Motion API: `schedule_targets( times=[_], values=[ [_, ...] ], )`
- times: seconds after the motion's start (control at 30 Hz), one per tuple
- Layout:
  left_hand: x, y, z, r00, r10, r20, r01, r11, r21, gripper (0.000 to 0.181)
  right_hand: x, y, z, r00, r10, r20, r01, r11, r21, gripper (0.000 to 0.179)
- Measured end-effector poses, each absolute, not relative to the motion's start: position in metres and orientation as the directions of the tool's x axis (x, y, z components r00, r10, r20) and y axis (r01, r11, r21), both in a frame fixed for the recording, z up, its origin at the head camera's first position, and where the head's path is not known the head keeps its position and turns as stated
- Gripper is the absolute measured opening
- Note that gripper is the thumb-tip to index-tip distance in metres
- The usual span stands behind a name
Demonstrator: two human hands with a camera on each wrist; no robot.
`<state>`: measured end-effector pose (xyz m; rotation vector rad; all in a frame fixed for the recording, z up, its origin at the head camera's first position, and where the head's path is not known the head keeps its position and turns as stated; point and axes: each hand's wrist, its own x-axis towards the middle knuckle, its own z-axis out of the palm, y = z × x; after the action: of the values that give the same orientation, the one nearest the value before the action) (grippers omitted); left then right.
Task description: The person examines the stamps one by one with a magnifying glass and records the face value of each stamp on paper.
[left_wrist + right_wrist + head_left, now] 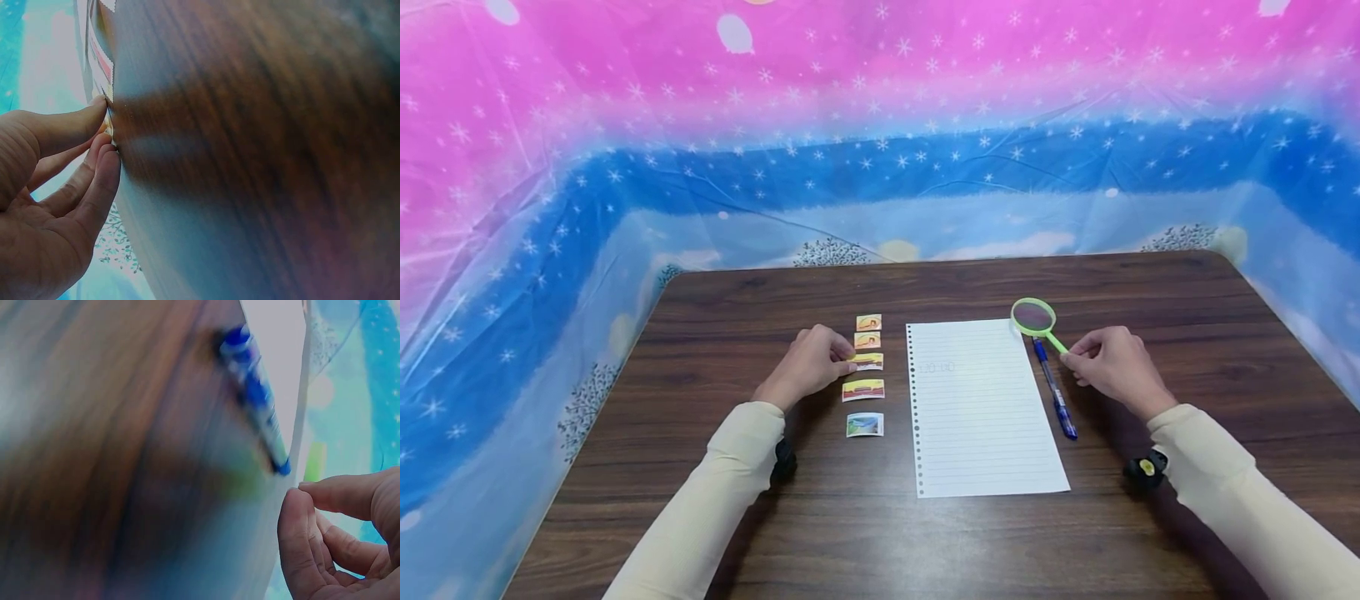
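Note:
Several small stamps lie in a column left of the paper. My left hand is at the left end of the third one down, a red-and-yellow stamp, holding its edge between thumb and fingertips. In the left wrist view, the left hand's fingers partly hide that stamp. On the right, my right hand pinches the handle end of a green magnifying glass between thumb and finger. Its round lens overlaps the paper's upper right corner. A blue pen lies just left of the right hand.
A lined sheet of punched paper with faint writing lies mid-table. Two orange stamps sit above the held one; another red-and-yellow stamp and a blue-green stamp lie below. The dark wooden table meets a patterned cloth backdrop.

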<state>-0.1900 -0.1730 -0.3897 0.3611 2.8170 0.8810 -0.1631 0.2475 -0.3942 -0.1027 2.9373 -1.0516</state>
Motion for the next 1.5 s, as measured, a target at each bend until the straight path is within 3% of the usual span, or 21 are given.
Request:
schedule_targets(
  times=[0.87,1.5],
  values=[
    [-0.191,-0.172,-0.391,-0.959,0.268,-0.089,0.170,0.799,0.577,0.016,-0.175,0.139,-0.402,-0.969,-0.244,0.046,-0.209,0.700,-0.683,0.010],
    [-0.192,-0.171,-0.389,-0.964,0.243,-0.104,0.143,0.810,0.569,0.016,-0.168,0.086,-0.404,-0.943,-0.333,-0.010,-0.221,0.648,-0.729,0.008]
  ],
)
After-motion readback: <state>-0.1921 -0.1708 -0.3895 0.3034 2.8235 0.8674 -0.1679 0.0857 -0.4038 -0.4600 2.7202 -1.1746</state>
